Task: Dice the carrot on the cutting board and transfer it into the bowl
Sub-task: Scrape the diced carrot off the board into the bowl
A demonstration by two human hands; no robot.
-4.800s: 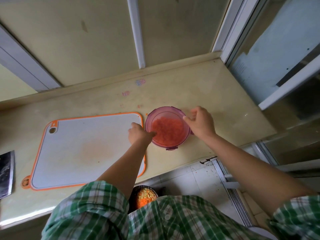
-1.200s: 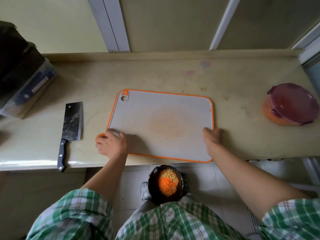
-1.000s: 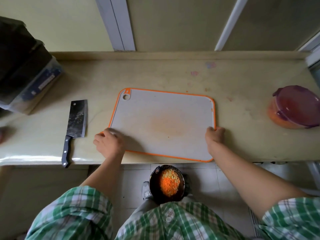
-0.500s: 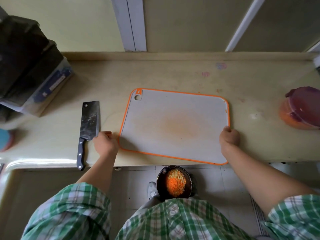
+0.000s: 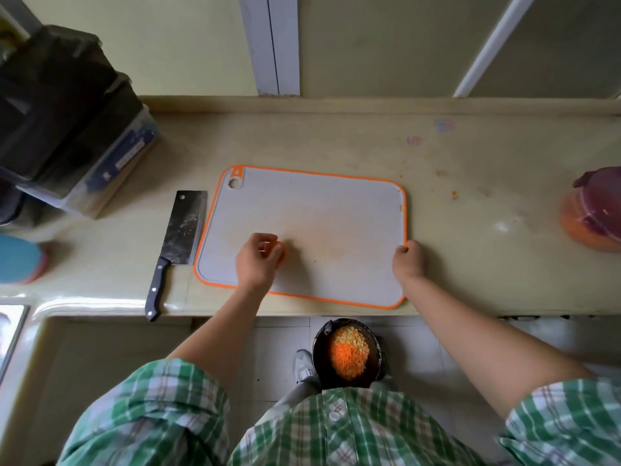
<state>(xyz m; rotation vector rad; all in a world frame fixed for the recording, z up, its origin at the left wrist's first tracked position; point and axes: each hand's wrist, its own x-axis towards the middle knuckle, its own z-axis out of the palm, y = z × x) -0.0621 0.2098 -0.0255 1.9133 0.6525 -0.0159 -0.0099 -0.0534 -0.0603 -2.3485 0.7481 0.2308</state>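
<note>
The grey cutting board [image 5: 336,210] with an orange rim lies in the middle of the counter, stained orange at its centre. My left hand [image 5: 258,258] hovers over the board's near left part, fingers curled round a small orange carrot piece [image 5: 284,256] that is mostly hidden. My right hand [image 5: 409,260] grips the board's right edge near the front corner. The purple bowl [image 5: 596,210], lidded and holding orange carrot, stands at the far right edge of the view.
A cleaver [image 5: 183,227] with a black handle lies left of the board, handle over the counter's front edge. Dark stacked containers [image 5: 67,112] fill the back left, with a blue round object [image 5: 18,258] below them. On the floor sits a black pan [image 5: 347,353] holding diced carrot.
My left hand left the board's near left corner, took up the carrot piece lying there, and moved right over the board. The right hand stayed on the right edge.
</note>
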